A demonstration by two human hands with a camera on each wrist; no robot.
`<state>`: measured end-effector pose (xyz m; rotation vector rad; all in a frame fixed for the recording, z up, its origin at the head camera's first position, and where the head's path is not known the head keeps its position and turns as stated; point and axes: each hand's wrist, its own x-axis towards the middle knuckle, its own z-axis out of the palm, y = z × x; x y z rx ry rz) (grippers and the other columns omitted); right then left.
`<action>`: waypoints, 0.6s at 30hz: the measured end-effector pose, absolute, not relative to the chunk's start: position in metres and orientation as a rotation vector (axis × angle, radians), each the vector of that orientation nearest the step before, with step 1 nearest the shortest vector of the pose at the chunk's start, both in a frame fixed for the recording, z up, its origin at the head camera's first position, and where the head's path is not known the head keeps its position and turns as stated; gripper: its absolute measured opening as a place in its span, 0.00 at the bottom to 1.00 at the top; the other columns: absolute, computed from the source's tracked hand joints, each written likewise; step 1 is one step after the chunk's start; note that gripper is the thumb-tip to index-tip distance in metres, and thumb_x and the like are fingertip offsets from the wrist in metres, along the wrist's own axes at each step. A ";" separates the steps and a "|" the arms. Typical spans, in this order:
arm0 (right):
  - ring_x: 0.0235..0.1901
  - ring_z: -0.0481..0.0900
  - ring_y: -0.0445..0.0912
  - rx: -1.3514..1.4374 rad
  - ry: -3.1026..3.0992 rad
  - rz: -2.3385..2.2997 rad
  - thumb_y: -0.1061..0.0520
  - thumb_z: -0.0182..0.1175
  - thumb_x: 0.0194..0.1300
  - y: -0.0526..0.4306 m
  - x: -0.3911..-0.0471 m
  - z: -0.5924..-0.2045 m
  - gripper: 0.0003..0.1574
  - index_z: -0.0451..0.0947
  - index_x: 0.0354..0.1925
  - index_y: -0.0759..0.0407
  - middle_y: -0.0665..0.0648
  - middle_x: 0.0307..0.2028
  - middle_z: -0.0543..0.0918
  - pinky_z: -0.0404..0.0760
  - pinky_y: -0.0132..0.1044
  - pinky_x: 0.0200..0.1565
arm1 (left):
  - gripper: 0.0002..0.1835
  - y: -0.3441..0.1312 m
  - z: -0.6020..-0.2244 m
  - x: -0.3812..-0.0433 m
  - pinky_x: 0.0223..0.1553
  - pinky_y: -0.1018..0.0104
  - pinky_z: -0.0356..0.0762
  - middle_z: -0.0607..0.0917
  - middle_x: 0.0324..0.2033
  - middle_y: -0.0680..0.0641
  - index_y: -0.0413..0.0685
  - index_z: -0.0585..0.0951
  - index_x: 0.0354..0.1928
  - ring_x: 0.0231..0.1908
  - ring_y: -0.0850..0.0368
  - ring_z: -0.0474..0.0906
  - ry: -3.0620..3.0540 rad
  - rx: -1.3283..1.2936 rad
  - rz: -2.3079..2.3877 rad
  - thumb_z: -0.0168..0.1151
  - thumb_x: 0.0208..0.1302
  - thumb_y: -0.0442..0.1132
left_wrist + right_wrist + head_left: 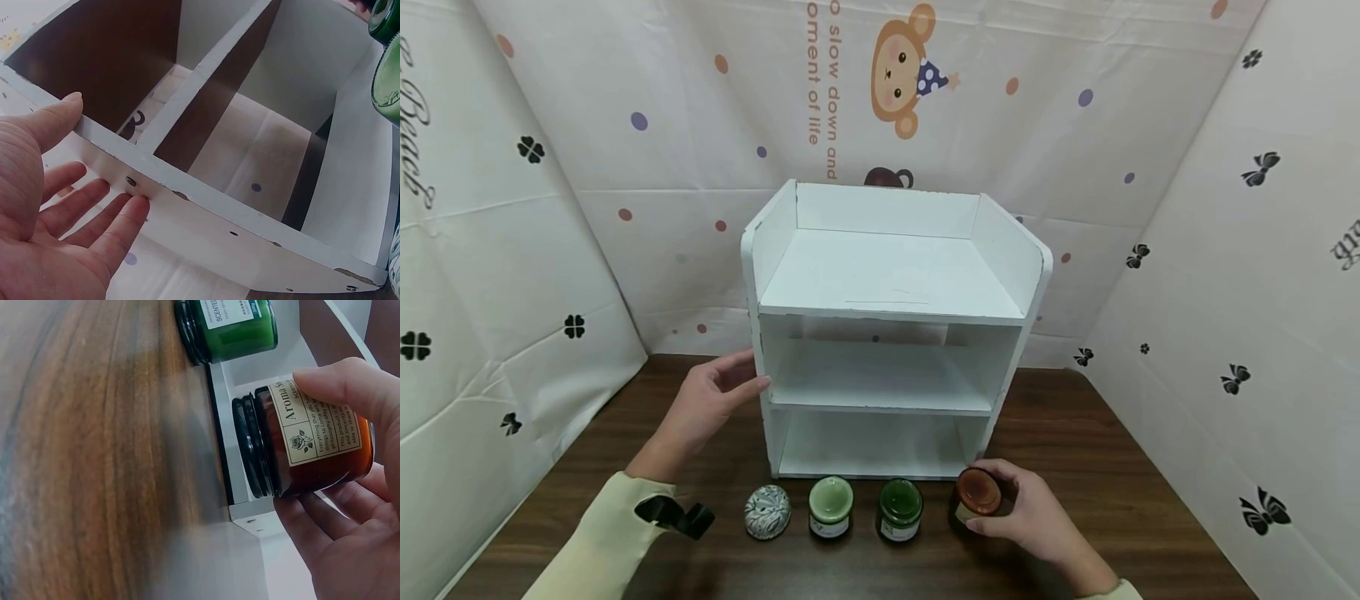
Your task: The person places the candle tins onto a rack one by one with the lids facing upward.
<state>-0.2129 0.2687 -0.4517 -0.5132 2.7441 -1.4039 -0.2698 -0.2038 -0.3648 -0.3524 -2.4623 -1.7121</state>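
My right hand grips an amber glass candle jar, thumb on its cream label and fingers round the far side. The jar is upside down, its dark lid toward the table, by the shelf's front right corner. My left hand is at the left side of a white shelf unit. Its thumb lies at the panel's front edge and its fingers extend along the outer face. Left of the amber jar stand a dark green jar, a light green jar and a round black-and-white patterned object.
The shelf unit has a top tray and two compartments below, on a dark wooden table. Printed white cloth hangs behind and at both sides. A black strap circles the left sleeve.
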 end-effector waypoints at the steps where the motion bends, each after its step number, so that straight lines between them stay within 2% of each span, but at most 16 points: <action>1: 0.50 0.83 0.36 -0.515 2.741 -1.403 0.49 0.82 0.48 0.269 -0.213 -0.451 0.45 0.77 0.62 0.57 0.53 0.54 0.86 0.80 0.28 0.53 | 0.35 -0.204 -0.365 -0.270 0.54 0.69 0.81 0.80 0.65 0.43 0.51 0.73 0.72 0.62 0.46 0.77 -2.464 -0.351 -1.710 0.69 0.67 0.54; 13: 0.49 0.83 0.37 -0.533 2.751 -1.390 0.49 0.83 0.48 0.267 -0.214 -0.442 0.43 0.78 0.60 0.53 0.51 0.52 0.86 0.80 0.28 0.53 | 0.35 -0.204 -0.363 -0.270 0.54 0.69 0.81 0.80 0.65 0.43 0.51 0.73 0.72 0.63 0.46 0.77 -2.473 -0.340 -1.705 0.68 0.68 0.55; 18: 0.49 0.83 0.36 -0.560 2.758 -1.372 0.49 0.82 0.48 0.268 -0.213 -0.439 0.42 0.78 0.60 0.54 0.53 0.52 0.86 0.80 0.29 0.52 | 0.35 -0.203 -0.363 -0.270 0.54 0.69 0.81 0.81 0.64 0.43 0.51 0.73 0.72 0.62 0.47 0.78 -2.474 -0.336 -1.701 0.68 0.67 0.55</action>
